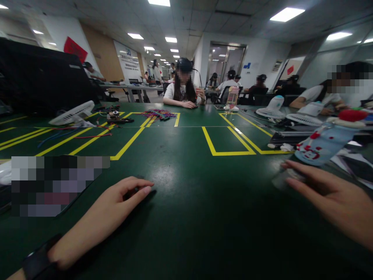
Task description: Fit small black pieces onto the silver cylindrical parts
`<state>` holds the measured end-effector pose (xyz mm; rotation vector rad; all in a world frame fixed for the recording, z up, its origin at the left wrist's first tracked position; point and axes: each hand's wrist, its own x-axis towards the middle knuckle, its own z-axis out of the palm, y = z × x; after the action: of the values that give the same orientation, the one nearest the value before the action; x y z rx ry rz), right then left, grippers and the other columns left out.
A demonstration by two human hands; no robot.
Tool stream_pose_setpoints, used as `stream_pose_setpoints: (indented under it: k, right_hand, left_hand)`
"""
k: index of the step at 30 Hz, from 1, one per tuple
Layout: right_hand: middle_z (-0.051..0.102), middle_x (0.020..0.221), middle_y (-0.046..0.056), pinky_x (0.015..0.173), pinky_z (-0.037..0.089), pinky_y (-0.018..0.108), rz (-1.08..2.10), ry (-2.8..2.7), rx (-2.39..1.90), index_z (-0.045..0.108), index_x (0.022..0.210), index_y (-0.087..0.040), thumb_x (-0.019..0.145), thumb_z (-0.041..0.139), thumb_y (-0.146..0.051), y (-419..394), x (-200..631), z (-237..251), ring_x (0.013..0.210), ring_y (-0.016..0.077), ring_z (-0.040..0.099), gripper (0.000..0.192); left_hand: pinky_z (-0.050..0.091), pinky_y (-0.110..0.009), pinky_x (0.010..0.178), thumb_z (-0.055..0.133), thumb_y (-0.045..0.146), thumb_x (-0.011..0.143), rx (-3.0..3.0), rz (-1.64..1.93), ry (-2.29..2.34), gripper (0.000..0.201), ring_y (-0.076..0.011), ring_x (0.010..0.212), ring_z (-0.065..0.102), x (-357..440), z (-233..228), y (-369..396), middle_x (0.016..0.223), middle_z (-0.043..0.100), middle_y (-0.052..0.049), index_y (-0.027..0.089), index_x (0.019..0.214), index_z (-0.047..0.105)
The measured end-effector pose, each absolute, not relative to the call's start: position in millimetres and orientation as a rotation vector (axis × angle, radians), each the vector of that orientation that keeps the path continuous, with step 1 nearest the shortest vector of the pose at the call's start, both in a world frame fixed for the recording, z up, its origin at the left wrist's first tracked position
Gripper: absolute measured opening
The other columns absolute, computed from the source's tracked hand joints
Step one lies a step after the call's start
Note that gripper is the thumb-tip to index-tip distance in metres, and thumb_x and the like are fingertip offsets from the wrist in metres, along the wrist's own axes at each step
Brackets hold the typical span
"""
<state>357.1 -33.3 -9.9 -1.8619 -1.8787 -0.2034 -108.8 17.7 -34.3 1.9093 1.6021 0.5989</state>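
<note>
My left hand (128, 196) rests on the dark green table (186, 217), palm down, with fingers loosely bent and the thumb a little apart from them. Nothing shows in it. On the right, my right hand (332, 194) has its thumb and fingers around a small clear, see-through object (280, 179). Its edges are blurred and I cannot make out its kind. Just behind that hand stands a light blue cup (325, 142) with red patterns and a red top.
Yellow tape (233, 153) marks the tabletop. A bundle of coloured wires (159, 114) lies towards the far side, where a person (182, 91) sits. White fans (271, 109) stand at right; another white fan (71, 112) and a black case (43, 77) are left.
</note>
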Motion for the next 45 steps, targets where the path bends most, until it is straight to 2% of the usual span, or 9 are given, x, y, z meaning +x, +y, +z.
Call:
stream_pose_setpoints:
  k: [2, 5, 9, 13, 15, 23, 34, 41, 45]
  right_hand:
    - [0.056, 0.124, 0.003, 0.088, 0.051, 0.033, 0.001, -2.076, -1.596, 0.051, 0.128, -0.031, 0.086, 0.053, -0.045, -24.3, 299.7, -1.2, 0.107, 0.0176, 0.057, 0.044]
    - [0.052, 0.129, 0.002, 0.101, 0.044, 0.032, 0.337, -2.278, -1.237, 0.047, 0.133, -0.028, 0.089, 0.050, -0.036, -12.9, 226.4, 0.8, 0.117, 0.0149, 0.051, 0.045]
    - [0.051, 0.128, 0.005, 0.103, 0.043, 0.034, 0.588, -2.280, -1.069, 0.045, 0.135, -0.026, 0.088, 0.050, -0.028, -7.2, 185.3, -13.6, 0.116, 0.0152, 0.050, 0.047]
    - [0.049, 0.128, 0.007, 0.098, 0.047, 0.035, 0.781, -2.048, -1.126, 0.027, 0.141, -0.027, 0.078, 0.065, -0.029, -7.1, 188.4, -32.8, 0.108, 0.0151, 0.054, 0.074]
    - [0.054, 0.119, 0.005, 0.094, 0.049, 0.033, 0.852, -1.966, -1.121, 0.027, 0.138, -0.026, 0.075, 0.067, -0.026, -6.2, 190.3, -39.3, 0.103, 0.0132, 0.057, 0.074]
    - [0.056, 0.112, 0.006, 0.092, 0.049, 0.033, 0.859, -1.947, -1.065, 0.033, 0.131, -0.023, 0.077, 0.065, -0.024, -3.0, 186.7, -46.7, 0.100, 0.0139, 0.057, 0.063]
    - [0.056, 0.112, 0.004, 0.091, 0.049, 0.030, 0.816, -1.976, -1.106, 0.035, 0.130, -0.024, 0.076, 0.065, -0.024, -5.2, 188.7, -42.6, 0.100, 0.0125, 0.056, 0.062]
    - [0.053, 0.116, 0.003, 0.090, 0.047, 0.028, 0.648, -2.065, -1.072, 0.043, 0.125, -0.025, 0.077, 0.060, -0.020, -8.7, 188.3, -42.4, 0.100, 0.0113, 0.054, 0.051]
    - [0.054, 0.112, 0.003, 0.088, 0.048, 0.027, 0.537, -2.089, -1.078, 0.046, 0.122, -0.025, 0.078, 0.058, -0.021, -5.8, 197.3, -35.2, 0.098, 0.0118, 0.054, 0.046]
  left_hand:
    - [0.044, -0.039, 0.093, 0.052, 0.055, 0.085, 1.920, 0.593, 1.599, 0.035, -0.0254, 0.107, 0.058, -109.4, -33.8, 17.4, 0.115, 0.064, -0.001, 0.032, 0.109, 0.064]
    - [0.044, -0.041, 0.094, 0.051, 0.054, 0.086, 1.952, 0.591, 1.590, 0.035, -0.0266, 0.108, 0.058, -113.4, -34.4, 17.5, 0.115, 0.064, -0.002, 0.031, 0.109, 0.065]
    - [0.043, -0.041, 0.095, 0.049, 0.051, 0.088, 1.974, 0.594, 1.586, 0.033, -0.0260, 0.107, 0.058, -116.7, -35.4, 17.2, 0.114, 0.064, -0.002, 0.031, 0.109, 0.065]
    - [0.048, -0.038, 0.084, 0.051, 0.051, 0.087, 2.005, 0.678, 1.624, 0.033, -0.0257, 0.100, 0.059, -87.7, -25.6, 10.2, 0.111, 0.063, -0.003, 0.031, 0.109, 0.065]
    - [0.049, -0.034, 0.079, 0.052, 0.047, 0.088, 2.085, 0.771, 1.497, 0.031, -0.0230, 0.097, 0.059, -59.0, -15.2, 5.2, 0.111, 0.062, -0.002, 0.031, 0.112, 0.063]
    - [0.047, -0.031, 0.077, 0.055, 0.031, 0.088, 2.160, 0.884, 1.201, 0.019, -0.0177, 0.087, 0.060, 0.6, 5.7, 8.7, 0.092, 0.063, -0.001, 0.025, 0.083, 0.072]
    - [0.048, -0.034, 0.077, 0.059, 0.039, 0.084, 2.072, 0.941, 1.282, 0.018, -0.0198, 0.087, 0.060, -13.2, 6.6, 8.6, 0.094, 0.063, -0.001, 0.029, 0.089, 0.073]
    - [0.044, -0.039, 0.089, 0.063, 0.034, 0.082, 2.159, 0.639, 1.217, 0.015, -0.0227, 0.096, 0.059, -23.9, -27.9, 13.7, 0.099, 0.065, -0.002, 0.031, 0.090, 0.075]
    - [0.046, -0.037, 0.088, 0.062, 0.039, 0.082, 2.146, 0.655, 1.243, 0.024, -0.0224, 0.098, 0.059, -30.5, -26.8, 14.5, 0.105, 0.064, -0.002, 0.033, 0.104, 0.071]
